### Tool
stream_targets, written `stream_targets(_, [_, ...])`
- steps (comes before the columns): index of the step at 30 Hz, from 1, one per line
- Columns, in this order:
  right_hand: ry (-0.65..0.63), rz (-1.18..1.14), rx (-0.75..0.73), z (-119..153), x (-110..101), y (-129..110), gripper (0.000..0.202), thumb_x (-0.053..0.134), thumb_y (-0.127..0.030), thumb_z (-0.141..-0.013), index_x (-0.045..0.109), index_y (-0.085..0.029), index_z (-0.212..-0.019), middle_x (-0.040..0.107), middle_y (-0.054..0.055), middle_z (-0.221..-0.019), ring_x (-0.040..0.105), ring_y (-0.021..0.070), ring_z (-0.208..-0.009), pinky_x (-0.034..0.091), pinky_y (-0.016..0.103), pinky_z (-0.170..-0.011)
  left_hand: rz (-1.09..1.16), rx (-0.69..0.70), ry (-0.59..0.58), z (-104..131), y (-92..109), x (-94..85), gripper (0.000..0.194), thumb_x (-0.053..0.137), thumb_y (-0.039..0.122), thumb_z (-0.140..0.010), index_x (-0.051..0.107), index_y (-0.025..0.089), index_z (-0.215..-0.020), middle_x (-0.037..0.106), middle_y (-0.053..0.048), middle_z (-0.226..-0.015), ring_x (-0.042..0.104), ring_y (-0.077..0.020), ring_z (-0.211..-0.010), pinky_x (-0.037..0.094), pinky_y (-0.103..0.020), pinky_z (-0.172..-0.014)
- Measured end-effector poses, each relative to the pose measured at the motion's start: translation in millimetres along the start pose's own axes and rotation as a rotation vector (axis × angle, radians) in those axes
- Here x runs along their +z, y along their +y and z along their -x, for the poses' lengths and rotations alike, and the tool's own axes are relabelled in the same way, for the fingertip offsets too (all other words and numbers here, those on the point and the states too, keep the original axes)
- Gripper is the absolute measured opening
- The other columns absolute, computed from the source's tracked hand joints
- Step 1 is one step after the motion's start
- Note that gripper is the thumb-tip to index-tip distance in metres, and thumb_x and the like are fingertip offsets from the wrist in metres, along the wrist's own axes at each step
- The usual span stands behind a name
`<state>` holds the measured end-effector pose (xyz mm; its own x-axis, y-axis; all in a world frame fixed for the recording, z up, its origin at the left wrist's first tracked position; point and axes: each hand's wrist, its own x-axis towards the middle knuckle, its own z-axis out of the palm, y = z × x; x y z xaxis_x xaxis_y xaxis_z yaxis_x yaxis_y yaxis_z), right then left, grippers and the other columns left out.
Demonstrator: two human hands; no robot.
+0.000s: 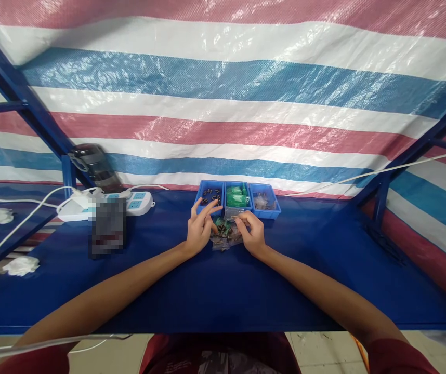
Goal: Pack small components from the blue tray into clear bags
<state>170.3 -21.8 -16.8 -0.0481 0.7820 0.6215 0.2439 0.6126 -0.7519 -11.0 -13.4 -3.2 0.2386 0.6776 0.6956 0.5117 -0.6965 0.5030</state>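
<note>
My right hand (251,232) pinches the edge of a clear plastic bag (234,213) between thumb and fingertips. My left hand (199,227) is beside it with fingers spread, and nothing shows in its grasp. Between and below both hands lies a pile of small clear bags (221,243) with green and dark pieces in or among them; their exact kind is too small to tell. Just behind stand three blue bins: the left bin (212,183) holds small dark parts, the middle bin (227,212) green packets (237,196), and the right bin (273,213) clear or whitish pieces (262,201).
A white power strip (141,203) with plugged-in cables lies left on the blue table (215,296), near a blurred-out dark object (108,226). Behind stands a dark container (97,166). Crumpled white tissue (22,265) is at far left. Blue frame posts and a striped sheet (246,130) bound the back.
</note>
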Motion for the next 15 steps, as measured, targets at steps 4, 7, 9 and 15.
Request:
stream_targets(4, [0.002,0.003,0.006,-0.1,0.4,0.7,0.022,0.047,-0.034,-0.090,0.056,-0.019,-0.079,0.050,0.001,-0.071,0.049,0.0125,-0.057,0.043,0.026,-0.053,-0.013,-0.014,-0.026,0.9,-1.9,-0.1,0.045,0.030,0.012,-0.088,0.049,0.019,-0.128,0.070,0.003,-0.061,0.064,-0.0180,-0.103,0.022,-0.047,-0.115])
stream_targets(7, [0.002,0.005,0.008,-0.1,0.5,1.3,0.022,0.046,-0.035,-0.090,0.056,-0.019,-0.078,0.050,0.002,-0.071,0.050,0.0126,-0.057,0.043,0.025,-0.053,0.006,-0.003,0.002,1.6,-2.8,1.2,0.039,0.030,0.014,-0.090,0.053,0.021,-0.121,0.070,0.003,-0.064,0.065,-0.0178,-0.099,0.026,-0.047,-0.114])
stream_targets(9, [0.000,0.008,0.006,0.0,0.4,1.5,0.022,0.046,-0.034,-0.090,0.055,-0.019,-0.078,0.050,0.001,-0.071,0.049,0.0124,-0.057,0.043,0.025,-0.053,0.032,-0.005,0.055,1.3,-2.1,2.6,0.033,0.032,0.017,-0.093,0.050,0.020,-0.120,0.072,0.001,-0.074,0.066,-0.0176,-0.098,0.028,-0.047,-0.112])
stream_targets(15, [-0.006,0.019,-0.003,-0.5,-0.5,0.1,0.022,0.045,-0.034,-0.091,0.055,-0.019,-0.077,0.049,0.001,-0.070,0.047,0.0120,-0.055,0.041,0.026,-0.053,0.148,-0.100,0.094,3.2,-4.1,5.3,0.031,0.035,0.022,-0.094,0.040,0.023,-0.124,0.065,-0.005,-0.114,0.067,-0.0091,-0.059,0.057,-0.033,-0.080])
